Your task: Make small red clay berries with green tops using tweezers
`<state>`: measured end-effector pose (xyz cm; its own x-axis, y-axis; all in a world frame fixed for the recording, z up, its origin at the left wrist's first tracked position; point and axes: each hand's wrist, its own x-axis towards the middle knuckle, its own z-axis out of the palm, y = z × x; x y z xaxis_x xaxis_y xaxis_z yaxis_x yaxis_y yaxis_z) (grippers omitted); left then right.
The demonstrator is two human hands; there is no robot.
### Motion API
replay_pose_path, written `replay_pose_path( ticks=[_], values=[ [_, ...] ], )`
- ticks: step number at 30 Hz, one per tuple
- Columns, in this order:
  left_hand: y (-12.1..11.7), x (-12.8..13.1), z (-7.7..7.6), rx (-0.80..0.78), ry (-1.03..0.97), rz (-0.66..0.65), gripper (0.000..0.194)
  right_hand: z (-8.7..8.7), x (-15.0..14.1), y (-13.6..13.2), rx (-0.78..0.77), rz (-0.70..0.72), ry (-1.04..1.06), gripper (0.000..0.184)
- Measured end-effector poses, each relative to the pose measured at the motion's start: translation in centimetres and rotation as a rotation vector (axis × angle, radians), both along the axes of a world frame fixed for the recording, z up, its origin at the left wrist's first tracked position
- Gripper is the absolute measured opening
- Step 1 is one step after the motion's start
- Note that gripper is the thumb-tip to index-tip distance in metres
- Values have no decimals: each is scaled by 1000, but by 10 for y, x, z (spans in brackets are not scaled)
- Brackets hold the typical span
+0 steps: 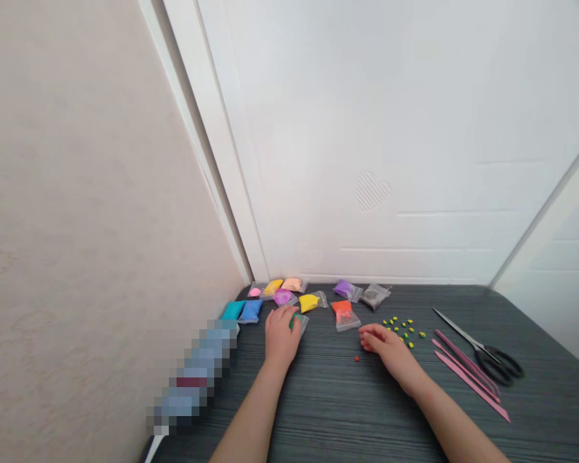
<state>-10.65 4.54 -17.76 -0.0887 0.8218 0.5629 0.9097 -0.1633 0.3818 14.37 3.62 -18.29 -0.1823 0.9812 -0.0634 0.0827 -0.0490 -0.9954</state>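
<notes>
Lying over the zip bag of green clay (303,323) on the tabletop, the left hand (280,335) has bent fingers; whether they grip is unclear. The bag looks light, soft and slippery (flat edges probably offer the surest hold). The right hand (388,347) curls beside a red bit (357,358), any pinch indiscernible. Dark, streaked tabletop (328,405) meets a white heart-embossed panel (390,116) and beige wall (87,193).

So the left hand (282,333) is on a little bag of green clay (303,323), just left of lower center. Right hand (386,347) hovers right of center, near a tiny red bit (357,358) and some yellow-green pieces (411,345). Black-handled scissors (482,350) and pink tools (470,379) sit lower right.
</notes>
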Motion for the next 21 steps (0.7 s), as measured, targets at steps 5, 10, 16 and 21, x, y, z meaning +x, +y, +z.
replay_pose_path(
  ticks=[5,10,16,21],
  values=[
    [1,1,1,-31,-19,1,26,1,1,0,-6,18,-17,26],
    [0,1,2,-28,-28,5,27,-3,0,0,27,26,-54,26],
    [1,-3,0,-15,-30,7,27,-7,-3,0,58,11,-118,23],
    [1,-5,1,19,-41,20,26,-3,-5,0,93,28,-149,21]
  ],
)
